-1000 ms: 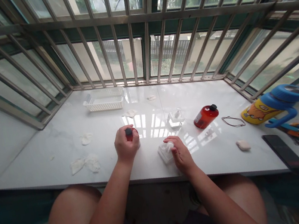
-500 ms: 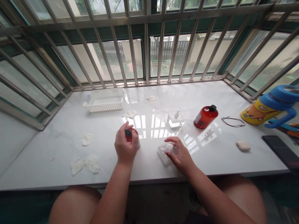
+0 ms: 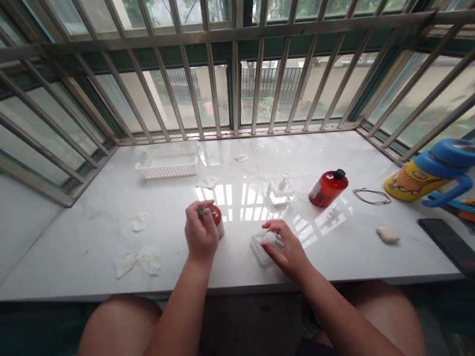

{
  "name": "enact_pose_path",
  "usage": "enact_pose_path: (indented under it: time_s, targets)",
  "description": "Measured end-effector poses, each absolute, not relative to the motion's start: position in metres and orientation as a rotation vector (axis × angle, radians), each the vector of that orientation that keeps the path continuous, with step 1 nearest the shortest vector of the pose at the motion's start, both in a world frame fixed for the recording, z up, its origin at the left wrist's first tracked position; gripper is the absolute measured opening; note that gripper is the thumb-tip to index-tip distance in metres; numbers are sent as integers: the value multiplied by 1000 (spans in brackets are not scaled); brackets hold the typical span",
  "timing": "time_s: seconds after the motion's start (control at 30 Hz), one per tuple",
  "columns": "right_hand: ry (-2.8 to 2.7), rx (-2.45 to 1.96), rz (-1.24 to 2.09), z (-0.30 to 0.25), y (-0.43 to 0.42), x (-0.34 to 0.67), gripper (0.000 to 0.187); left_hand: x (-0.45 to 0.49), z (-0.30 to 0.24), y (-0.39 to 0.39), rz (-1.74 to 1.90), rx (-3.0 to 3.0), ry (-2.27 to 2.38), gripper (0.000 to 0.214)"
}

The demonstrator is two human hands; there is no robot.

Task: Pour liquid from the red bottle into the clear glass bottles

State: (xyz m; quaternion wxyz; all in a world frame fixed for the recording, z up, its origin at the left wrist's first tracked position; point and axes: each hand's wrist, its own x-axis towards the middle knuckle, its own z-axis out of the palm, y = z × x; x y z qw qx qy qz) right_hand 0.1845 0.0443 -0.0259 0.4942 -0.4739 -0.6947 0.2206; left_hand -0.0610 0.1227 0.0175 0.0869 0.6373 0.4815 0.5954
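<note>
My left hand (image 3: 200, 232) is wrapped round a red bottle (image 3: 216, 214), whose red shoulder and pale lower side show past the thumb. A black cap (image 3: 200, 213) shows between the fingers; whether it sits on the bottle is hidden. Nearer the front edge, my right hand (image 3: 289, 251) curls its thumb and fingers about the top of a clear square container (image 3: 260, 250) on the counter. A second clear square container (image 3: 280, 191) with a small knob on top stands beyond it. To its right, another red bottle (image 3: 327, 189) with a black cap leans in view.
A white perforated basket (image 3: 168, 169) stands at the back left. Crumpled tissues (image 3: 148, 262) lie on the white counter. On the right are a thin cord loop (image 3: 371, 196), a pale case (image 3: 388, 234), a phone (image 3: 453, 246) and a blue-yellow flask (image 3: 434, 168). Metal bars (image 3: 224, 34) line the window.
My left hand has turned, so the black cap now shows further left and more of the red bottle is visible. My right hand has hardly moved at the clear container.
</note>
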Motion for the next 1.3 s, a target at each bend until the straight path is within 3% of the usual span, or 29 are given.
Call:
enact_pose_path:
  time_s: [0.1,0.4,0.7,1.0,1.07,1.17,1.3]
  targets:
    - [-1694,-1143,521,-24,44,183,21,-62,18,122,1764,1887,1435,23]
    - [-1661,-1291,353,-20,39,189,21,-51,12,127,1826,1821,1408,18]
    - [-1575,-1525,131,-3,35,238,35,-25,26,132,1566,1690,1117,23]
    - [-1535,-1461,15,47,26,248,29,-40,25,149,1790,1219,1238,35]
    - [-1558,-1418,-29,54,19,240,26,-62,20,151,1688,1366,1402,30]
    - [-1718,-1313,32,48,8,216,26,-97,12,149,1253,1826,1698,22]
    - [-2075,-1329,61,22,4,170,44,-127,2,140,1012,1999,1850,22]
